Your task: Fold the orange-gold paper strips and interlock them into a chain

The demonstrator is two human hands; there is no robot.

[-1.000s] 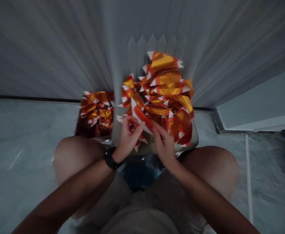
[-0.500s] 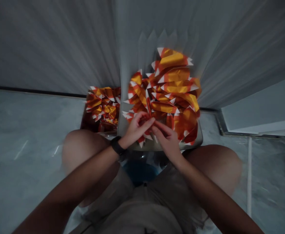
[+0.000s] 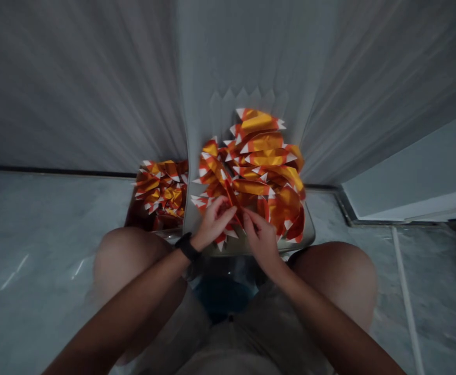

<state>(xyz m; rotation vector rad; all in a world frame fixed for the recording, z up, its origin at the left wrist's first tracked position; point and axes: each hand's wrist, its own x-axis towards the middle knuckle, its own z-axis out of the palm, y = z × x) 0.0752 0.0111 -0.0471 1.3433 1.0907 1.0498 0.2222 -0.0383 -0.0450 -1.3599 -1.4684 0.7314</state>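
Note:
A narrow folded piece of red and orange paper (image 3: 231,191) stands slanted between my two hands, over the near side of a pile. My left hand (image 3: 215,221), with a dark band at the wrist, pinches it between thumb and fingers. On its other side my right hand (image 3: 260,235) has thumb and fingertips closed at the paper's lower right edge. Beneath and beyond both hands lies the pile of folded gold and orange paper pieces (image 3: 267,143) with white pointed ends. The pile rests on a pale seat-like surface (image 3: 309,234). My fingers hide the paper's lower end.
To the left, a dark red box (image 3: 133,214) holds more folded papers (image 3: 165,182). A pale panel with a zigzag pattern (image 3: 243,57) rises behind the pile. My bent knees flank the seat. A white ledge (image 3: 415,172) stands at the right above the tiled floor (image 3: 48,245).
The camera view has shifted, so the pile appears lower. The folded paper leans more to the left, and my right hand's fingers have moved slightly away from my left hand's.

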